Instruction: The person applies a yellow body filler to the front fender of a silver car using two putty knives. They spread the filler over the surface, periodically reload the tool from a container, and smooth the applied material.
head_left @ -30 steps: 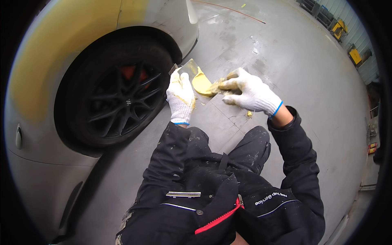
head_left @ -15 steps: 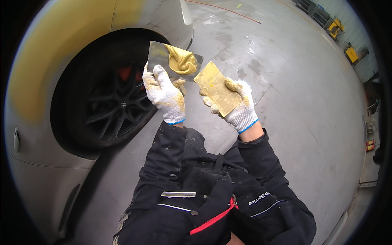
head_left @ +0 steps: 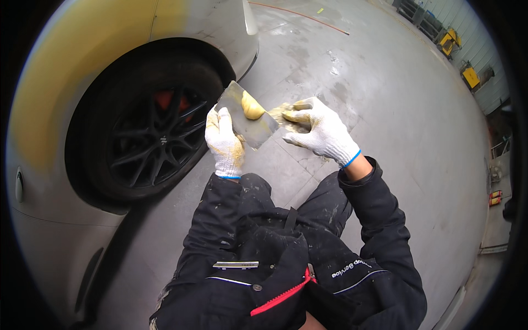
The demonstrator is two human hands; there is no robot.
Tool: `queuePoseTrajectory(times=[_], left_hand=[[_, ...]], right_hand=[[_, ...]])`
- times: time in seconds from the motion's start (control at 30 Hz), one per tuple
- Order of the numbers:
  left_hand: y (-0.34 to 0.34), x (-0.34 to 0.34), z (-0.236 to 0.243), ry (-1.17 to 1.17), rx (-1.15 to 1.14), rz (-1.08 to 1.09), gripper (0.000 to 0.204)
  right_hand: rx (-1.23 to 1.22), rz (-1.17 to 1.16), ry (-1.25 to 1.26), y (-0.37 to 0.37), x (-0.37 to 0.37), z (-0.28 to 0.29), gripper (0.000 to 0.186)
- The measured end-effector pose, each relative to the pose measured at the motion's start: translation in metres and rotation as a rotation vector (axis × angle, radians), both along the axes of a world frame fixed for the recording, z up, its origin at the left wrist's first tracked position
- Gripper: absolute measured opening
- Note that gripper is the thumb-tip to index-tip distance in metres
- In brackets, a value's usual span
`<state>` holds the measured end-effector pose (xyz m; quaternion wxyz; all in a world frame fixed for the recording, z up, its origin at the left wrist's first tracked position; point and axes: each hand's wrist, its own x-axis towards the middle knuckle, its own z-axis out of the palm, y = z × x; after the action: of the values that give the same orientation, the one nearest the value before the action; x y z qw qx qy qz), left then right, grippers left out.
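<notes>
My left hand (head_left: pixel 224 143), in a white knit glove stained yellow, is closed on the left edge of a flat grey metal putty plate (head_left: pixel 254 132). A smooth mound of yellow putty (head_left: pixel 252 108) lies near the plate's far edge. My right hand (head_left: pixel 325 132), in a similar glove, is closed palm-down on a putty-smeared spreader (head_left: pixel 281 116). The spreader meets the plate's right edge, and much of it is hidden by my fingers and the plate. Both hands are held out in front of me above the floor, right of the car wheel.
At the left stands a pale car body (head_left: pixel 71 192) with a broad yellow patch (head_left: pixel 71 82) above the black wheel (head_left: pixel 143 137). An orange-red hose (head_left: pixel 300 16) lies on the grey floor (head_left: pixel 407 159). Yellow equipment (head_left: pixel 449 43) lines the far right wall.
My right hand has turned palm-down and brought the spreader to the plate's right edge. The plate has tilted and moved lower. The swirled putty is now a smaller, smoother mound.
</notes>
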<state>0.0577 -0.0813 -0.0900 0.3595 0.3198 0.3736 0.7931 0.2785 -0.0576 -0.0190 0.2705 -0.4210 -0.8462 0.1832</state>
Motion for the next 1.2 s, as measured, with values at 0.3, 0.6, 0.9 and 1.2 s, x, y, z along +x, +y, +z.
queuePoseTrajectory(times=[0.3, 0.6, 0.9, 1.2], left_hand=[[0.011, 0.003, 0.0, 0.507, -0.156, 0.267, 0.033], [0.017, -0.001, -0.013, 0.565, -0.187, 0.159, 0.028], [0.015, -0.003, 0.024, -0.198, -0.064, 0.151, 0.031], [-0.004, 0.027, 0.026, 0.417, 0.186, 0.146, 0.035]], right_hand=[[0.021, -0.085, -0.272, -0.003, -0.013, 0.022, 0.045], [-0.181, -0.013, 0.06, 0.005, -0.006, 0.02, 0.046], [-0.839, 0.126, 0.836, 0.012, 0.02, -0.031, 0.07], [-1.513, 0.777, 1.546, 0.01, -0.01, -0.024, 0.065]])
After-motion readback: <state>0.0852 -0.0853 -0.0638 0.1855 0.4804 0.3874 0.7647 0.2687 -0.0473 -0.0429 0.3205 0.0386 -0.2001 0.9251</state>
